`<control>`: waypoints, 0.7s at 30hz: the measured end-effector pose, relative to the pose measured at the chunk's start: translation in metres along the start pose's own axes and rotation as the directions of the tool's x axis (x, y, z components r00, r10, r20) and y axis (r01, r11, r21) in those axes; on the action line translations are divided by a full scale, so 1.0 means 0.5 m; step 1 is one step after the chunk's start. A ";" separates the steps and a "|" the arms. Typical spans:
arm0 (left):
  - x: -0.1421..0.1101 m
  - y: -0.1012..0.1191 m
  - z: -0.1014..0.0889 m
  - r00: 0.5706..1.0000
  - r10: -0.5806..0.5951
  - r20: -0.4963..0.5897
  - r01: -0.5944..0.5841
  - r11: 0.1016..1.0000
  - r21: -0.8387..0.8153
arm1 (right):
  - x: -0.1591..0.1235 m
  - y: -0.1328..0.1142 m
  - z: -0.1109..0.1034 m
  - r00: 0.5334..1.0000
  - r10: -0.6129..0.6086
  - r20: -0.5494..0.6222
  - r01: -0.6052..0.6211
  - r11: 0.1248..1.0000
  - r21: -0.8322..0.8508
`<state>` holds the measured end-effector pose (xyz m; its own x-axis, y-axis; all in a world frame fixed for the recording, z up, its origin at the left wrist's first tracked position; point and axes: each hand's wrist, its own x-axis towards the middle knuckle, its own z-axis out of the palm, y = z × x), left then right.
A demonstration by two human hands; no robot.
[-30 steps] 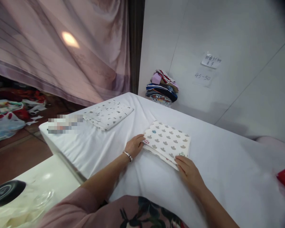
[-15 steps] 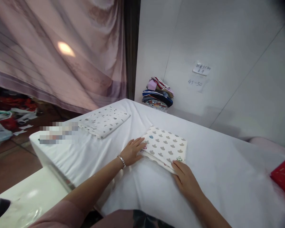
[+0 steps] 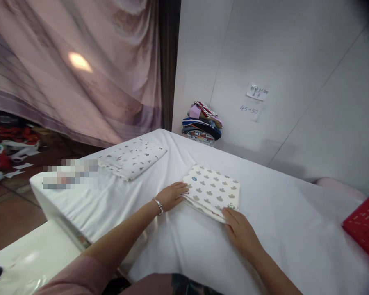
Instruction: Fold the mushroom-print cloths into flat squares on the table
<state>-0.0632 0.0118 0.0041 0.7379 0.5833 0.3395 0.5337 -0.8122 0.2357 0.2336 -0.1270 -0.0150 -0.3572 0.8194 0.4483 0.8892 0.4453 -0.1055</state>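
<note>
A folded white cloth (image 3: 212, 186) printed with grey mushroom-like shapes and a few coloured outlines lies on the white-covered table (image 3: 283, 221). At its left corner, the fingertips of my left hand (image 3: 170, 196) rest on the edge, stretched out and close together, with a silvery bracelet at the wrist. My right hand (image 3: 238, 225) has its fingers laid over the near right corner, and its thumb sits in front of the cloth's edge. Further left lies another folded white cloth (image 3: 133, 159) with small dark prints, which neither hand touches.
Beyond the far table edge stands a stack of folded clothes (image 3: 201, 125) against the wall. A red box-like object (image 3: 364, 225) is at the right edge. A pink curtain (image 3: 110, 73) hangs at left, and a glossy pale surface (image 3: 30, 250) adjoins the table at lower left.
The fingers of my left hand have drawn closer together at the cloth's left corner. My right hand stays at the near right corner. The view has shifted slightly, showing more of the red object.
</note>
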 end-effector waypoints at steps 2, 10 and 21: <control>0.004 0.002 -0.003 1.000 0.010 -0.002 -0.010 1.000 -0.007 | 0.007 0.005 -0.012 0.998 0.063 0.031 -0.064 0.997 0.036; 0.000 0.009 0.005 0.999 -0.023 -0.036 0.026 0.996 0.080 | 0.042 0.011 -0.039 0.975 0.144 0.170 -0.164 0.980 0.108; 0.003 -0.012 0.014 1.000 0.006 -0.010 -0.005 0.996 0.092 | 0.068 0.005 -0.072 0.955 0.103 0.278 -0.144 0.981 0.133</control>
<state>-0.0624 0.0178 -0.0030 0.7367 0.5785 0.3502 0.5659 -0.8109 0.1491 0.2339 -0.1112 0.0319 -0.3291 0.9287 0.1708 0.8853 0.3664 -0.2863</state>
